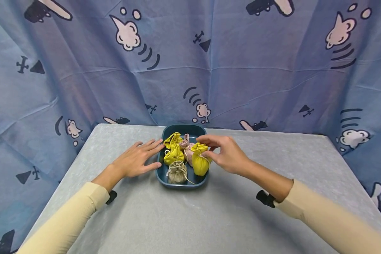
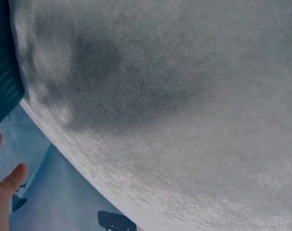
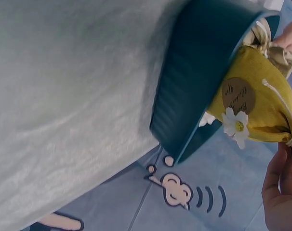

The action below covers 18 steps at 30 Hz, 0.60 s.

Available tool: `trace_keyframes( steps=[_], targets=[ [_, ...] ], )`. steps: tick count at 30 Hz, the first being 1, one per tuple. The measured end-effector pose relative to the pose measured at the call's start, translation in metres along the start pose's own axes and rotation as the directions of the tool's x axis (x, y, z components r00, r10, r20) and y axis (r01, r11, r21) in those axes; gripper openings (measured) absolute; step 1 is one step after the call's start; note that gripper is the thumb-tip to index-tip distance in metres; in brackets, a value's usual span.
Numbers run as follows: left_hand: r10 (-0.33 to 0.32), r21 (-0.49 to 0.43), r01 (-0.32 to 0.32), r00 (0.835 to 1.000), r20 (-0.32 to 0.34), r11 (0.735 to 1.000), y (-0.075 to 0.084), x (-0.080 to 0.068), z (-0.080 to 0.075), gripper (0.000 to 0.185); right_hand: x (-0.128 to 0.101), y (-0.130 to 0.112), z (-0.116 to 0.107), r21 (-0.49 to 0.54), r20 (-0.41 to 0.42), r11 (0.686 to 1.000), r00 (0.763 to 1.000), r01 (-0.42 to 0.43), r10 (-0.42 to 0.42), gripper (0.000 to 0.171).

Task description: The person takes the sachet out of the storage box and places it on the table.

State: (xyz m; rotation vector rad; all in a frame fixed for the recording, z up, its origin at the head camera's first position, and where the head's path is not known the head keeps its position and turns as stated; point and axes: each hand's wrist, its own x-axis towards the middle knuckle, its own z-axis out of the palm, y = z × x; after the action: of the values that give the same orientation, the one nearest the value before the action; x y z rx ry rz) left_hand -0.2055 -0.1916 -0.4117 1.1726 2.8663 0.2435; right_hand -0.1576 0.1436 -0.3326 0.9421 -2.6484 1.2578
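A yellow drawstring pouch (image 3: pixel 259 103) with a round brown label and a white flower hangs from my right hand (image 1: pixel 227 153), which pinches its gathered neck. The pouch overlaps the right rim of a dark teal basin (image 1: pixel 181 186). My left hand (image 1: pixel 136 158) lies with fingers spread, fingertips right at the basin's left rim. Inside the basin sit another yellow pouch (image 1: pixel 174 155) with a yellow gathered top (image 1: pixel 173 139) behind it, a pink pouch (image 1: pixel 189 155) partly hidden, and a beige pouch (image 1: pixel 177 173) at the front. Only a thumb and finger of the left hand show in the left wrist view.
The basin stands near the far edge of a table covered in pale grey cloth (image 1: pixel 165 218). Behind it hangs a blue printed curtain (image 1: pixel 241 84). Dark wrist straps (image 1: pixel 266 198) sit below both sleeves.
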Motion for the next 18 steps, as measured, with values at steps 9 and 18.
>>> trace_keyframes(
  steps=[9,18],
  targets=[
    [-0.002,0.000,0.002,1.000,0.005,1.000,-0.001,-0.001,0.000,0.073,-0.005,0.001,-0.029,-0.082,-0.044,0.996,0.998,-0.040,0.036,0.044],
    [-0.005,-0.005,0.005,1.000,0.010,1.000,0.000,-0.001,-0.001,0.073,-0.023,0.023,-0.053,-0.143,-0.082,0.987,0.995,-0.069,0.058,0.042]
  ],
)
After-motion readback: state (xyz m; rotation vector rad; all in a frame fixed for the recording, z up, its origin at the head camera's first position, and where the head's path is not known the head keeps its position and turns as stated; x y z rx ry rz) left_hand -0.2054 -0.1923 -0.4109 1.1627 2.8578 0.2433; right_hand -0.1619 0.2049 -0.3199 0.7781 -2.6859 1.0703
